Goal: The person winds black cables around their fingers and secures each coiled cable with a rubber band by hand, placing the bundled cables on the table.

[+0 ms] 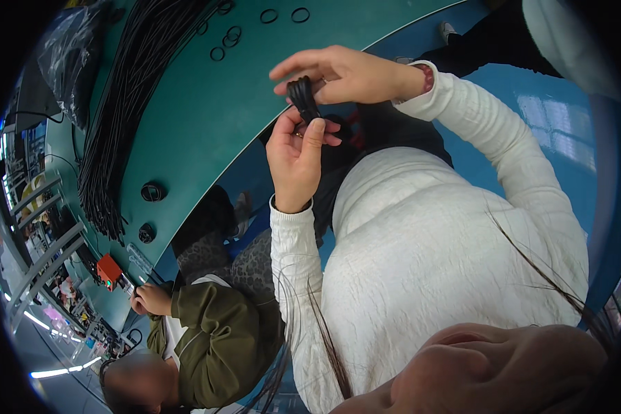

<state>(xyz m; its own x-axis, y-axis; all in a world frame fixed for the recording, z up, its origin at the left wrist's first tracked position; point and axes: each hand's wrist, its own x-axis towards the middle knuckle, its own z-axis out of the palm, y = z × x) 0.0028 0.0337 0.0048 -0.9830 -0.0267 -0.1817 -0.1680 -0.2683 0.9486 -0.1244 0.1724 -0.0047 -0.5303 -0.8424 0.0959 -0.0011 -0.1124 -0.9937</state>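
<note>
A folded bundle of black cable (303, 95) is held up just off the edge of the green table. My left hand (297, 155) has it pinched near its lower end, between thumb and fingers. My right hand (341, 74) is beside the upper part of the bundle, its fingers stretched out past it to the left and its thumb close to it. Whether the right thumb touches the cable I cannot tell. Black rings (233, 34), several of them and looking like bands, lie scattered on the table beyond my hands.
Long straight black cables (127, 103) lie in a thick heap along the green table (200, 138). Two small coiled cable bundles (153, 192) rest nearer its edge. A clear plastic bag (69, 62) sits at far left. A co-worker (221, 338) works by an orange box (108, 270).
</note>
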